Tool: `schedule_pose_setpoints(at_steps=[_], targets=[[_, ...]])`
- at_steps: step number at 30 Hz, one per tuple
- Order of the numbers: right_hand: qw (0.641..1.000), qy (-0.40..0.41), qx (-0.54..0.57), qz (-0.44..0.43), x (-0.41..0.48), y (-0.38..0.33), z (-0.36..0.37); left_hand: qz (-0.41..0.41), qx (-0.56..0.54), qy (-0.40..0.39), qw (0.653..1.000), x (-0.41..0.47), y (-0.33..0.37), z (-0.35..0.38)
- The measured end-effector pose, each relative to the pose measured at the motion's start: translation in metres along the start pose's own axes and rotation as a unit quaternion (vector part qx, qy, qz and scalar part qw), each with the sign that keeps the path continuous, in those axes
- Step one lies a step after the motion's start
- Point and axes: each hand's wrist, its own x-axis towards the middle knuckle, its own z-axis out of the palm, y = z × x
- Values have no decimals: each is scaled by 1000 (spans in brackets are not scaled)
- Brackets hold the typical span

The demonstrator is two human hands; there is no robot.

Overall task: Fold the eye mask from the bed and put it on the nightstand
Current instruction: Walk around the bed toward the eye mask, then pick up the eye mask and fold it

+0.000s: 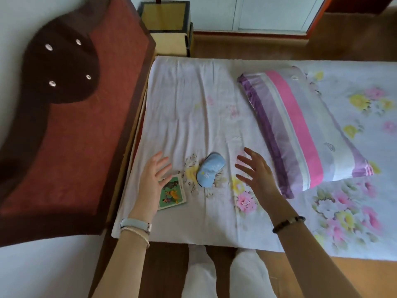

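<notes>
A light blue eye mask [209, 170] lies on the floral bed sheet [193, 108] near the bed's front edge. My left hand [153, 181] hovers to its left with fingers spread, holding nothing. To the mask's right my right hand [256, 172] is also open and empty. Neither hand touches the mask. The wooden nightstand [165, 17] stands beyond the far side of the bed, next to the headboard.
A green picture card [173, 193] lies on the sheet partly under my left hand. A purple and pink striped pillow [300, 130] lies to the right. The red and brown padded headboard [71, 117] runs along the left. My legs stand at the bed's front edge.
</notes>
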Motion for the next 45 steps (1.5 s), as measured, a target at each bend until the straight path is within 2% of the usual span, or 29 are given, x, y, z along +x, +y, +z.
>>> schedule_pose_setpoints(at_steps=[7,11,21,26,30,33,40,45], targets=[[996,63,13,61,38,47,9,-77,36,6,996,60,-56,7],[992,84,19,88,80,78,7,-93,46,28,994,100,-98,19],[990,77,-73,96,224,185,-4,-163,132,59,976,199,-235,41],[986,65,-98,118,270,227,2,-202,108,55,972,220,-283,44],[984,115,-72,113,291,240,11,-198,93,56,974,236,-293,39],[980,145,-72,111,300,243,16,-175,122,23,977,237,-293,37],[979,111,-116,122,291,227,16,-143,121,31,982,217,-279,36],[990,96,-52,90,255,179,18,-117,109,30,987,192,-235,37]])
